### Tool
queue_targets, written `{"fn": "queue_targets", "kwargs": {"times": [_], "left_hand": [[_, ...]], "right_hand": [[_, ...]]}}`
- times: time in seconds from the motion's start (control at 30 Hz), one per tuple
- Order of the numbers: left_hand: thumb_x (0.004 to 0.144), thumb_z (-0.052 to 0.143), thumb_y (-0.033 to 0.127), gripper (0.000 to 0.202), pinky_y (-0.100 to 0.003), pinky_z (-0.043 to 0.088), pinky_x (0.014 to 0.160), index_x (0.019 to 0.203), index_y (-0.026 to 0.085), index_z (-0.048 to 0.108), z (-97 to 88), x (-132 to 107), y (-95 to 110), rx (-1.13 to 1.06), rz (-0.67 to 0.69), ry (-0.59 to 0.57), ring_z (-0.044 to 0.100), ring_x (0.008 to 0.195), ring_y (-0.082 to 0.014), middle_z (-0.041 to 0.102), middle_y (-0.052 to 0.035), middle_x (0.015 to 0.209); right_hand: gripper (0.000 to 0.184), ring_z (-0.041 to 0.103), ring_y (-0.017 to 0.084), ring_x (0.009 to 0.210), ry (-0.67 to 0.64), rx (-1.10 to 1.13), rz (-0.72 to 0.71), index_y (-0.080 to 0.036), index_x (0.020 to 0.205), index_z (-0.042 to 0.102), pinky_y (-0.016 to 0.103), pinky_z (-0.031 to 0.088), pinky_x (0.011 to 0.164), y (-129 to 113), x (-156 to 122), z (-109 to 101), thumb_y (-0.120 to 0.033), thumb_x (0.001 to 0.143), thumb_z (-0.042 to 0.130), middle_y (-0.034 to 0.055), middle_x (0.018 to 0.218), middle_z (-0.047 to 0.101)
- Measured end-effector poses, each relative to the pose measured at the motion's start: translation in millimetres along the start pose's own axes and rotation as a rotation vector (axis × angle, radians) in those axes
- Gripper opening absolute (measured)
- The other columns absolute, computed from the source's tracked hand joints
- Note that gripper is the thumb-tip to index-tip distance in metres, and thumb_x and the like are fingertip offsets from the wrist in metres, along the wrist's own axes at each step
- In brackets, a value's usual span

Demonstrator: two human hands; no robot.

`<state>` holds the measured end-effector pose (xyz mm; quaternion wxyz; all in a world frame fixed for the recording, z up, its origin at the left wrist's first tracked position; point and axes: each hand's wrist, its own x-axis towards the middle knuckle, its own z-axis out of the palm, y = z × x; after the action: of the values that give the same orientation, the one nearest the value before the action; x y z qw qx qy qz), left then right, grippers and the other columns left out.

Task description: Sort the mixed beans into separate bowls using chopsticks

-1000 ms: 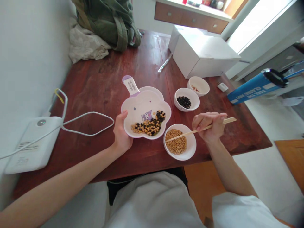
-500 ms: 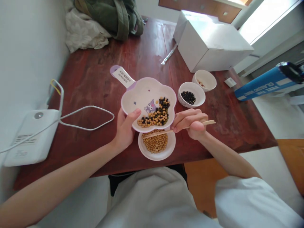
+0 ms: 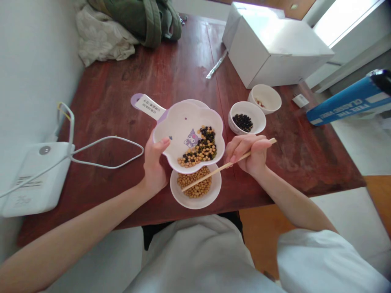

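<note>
In my left hand (image 3: 154,165), thumb over the rim, is a white flower-shaped dish (image 3: 174,122) with a purple edge, a cartoon print and a labelled handle (image 3: 150,106). The dish tilts toward me, and mixed black, green and yellow beans (image 3: 203,148) lie along its lower right side. My right hand (image 3: 249,154) is closed on wooden chopsticks (image 3: 226,165); fingertips are close to the dish's right edge, touching or not I cannot tell. The chopstick tips reach over a white bowl (image 3: 216,189) of yellow soybeans (image 3: 198,185), partly hidden under the dish.
To the right stand a bowl of black beans (image 3: 242,123) and a bowl with a few reddish bits (image 3: 270,95). Beyond them are a white box (image 3: 262,49), a blue bottle (image 3: 345,103) and a small white plug (image 3: 301,100). A white power bank (image 3: 39,175) with cable lies left; a green bag (image 3: 146,20) behind.
The chopsticks have swung to a steeper slant, their tips lower over the soybeans. The dish has moved slightly left with my left hand. The whole view has shifted a little.
</note>
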<state>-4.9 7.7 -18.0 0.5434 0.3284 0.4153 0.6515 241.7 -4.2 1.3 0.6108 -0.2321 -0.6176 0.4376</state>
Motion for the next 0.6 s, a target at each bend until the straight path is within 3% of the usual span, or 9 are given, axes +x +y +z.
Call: {"fn": "queue_targets", "kwargs": {"times": [0.13,0.2,0.4,0.6], "left_hand": [[0.09,0.087,0.043,0.026,-0.036,0.066,0.083,0.108,0.025,0.08,-0.8,1,4,-0.032,-0.029,-0.048,0.076,0.091,-0.0242,0.079,-0.0012,0.097],[0.091,0.087,0.046,0.025,-0.034,0.064,0.074,0.105,0.027,0.079,-0.9,0,6,-0.024,-0.047,-0.051,0.073,0.083,-0.0227,0.076,-0.0001,0.091],[0.097,0.079,0.063,0.042,-0.038,0.065,0.092,0.115,0.025,0.079,-2.0,0,8,0.036,-0.026,-0.147,0.075,0.104,-0.0281,0.079,-0.0058,0.11],[0.103,0.07,0.065,0.043,-0.046,0.065,0.104,0.122,0.027,0.077,1.0,-6,10,0.072,-0.065,-0.22,0.077,0.117,-0.033,0.08,-0.0082,0.124]], "right_hand": [[0.078,0.065,0.016,0.037,0.024,0.13,0.038,-0.021,0.064,0.085,0.025,0.05,0.033,-5,6,0,-0.072,0.117,0.058,0.006,0.054,0.071],[0.076,0.063,0.015,0.035,0.067,0.157,0.018,-0.023,0.065,0.086,0.024,0.048,0.031,-8,9,0,-0.071,0.117,0.059,0.0041,0.053,0.069],[0.061,0.067,0.015,0.044,0.21,-0.099,-0.14,-0.026,0.075,0.09,0.026,0.046,0.034,-13,8,2,-0.07,0.112,0.069,0.0044,0.066,0.077],[0.047,0.076,0.021,0.06,-0.009,-0.306,-0.281,-0.028,0.09,0.095,0.037,0.06,0.054,-16,4,3,-0.064,0.111,0.074,0.0074,0.076,0.085]]}}
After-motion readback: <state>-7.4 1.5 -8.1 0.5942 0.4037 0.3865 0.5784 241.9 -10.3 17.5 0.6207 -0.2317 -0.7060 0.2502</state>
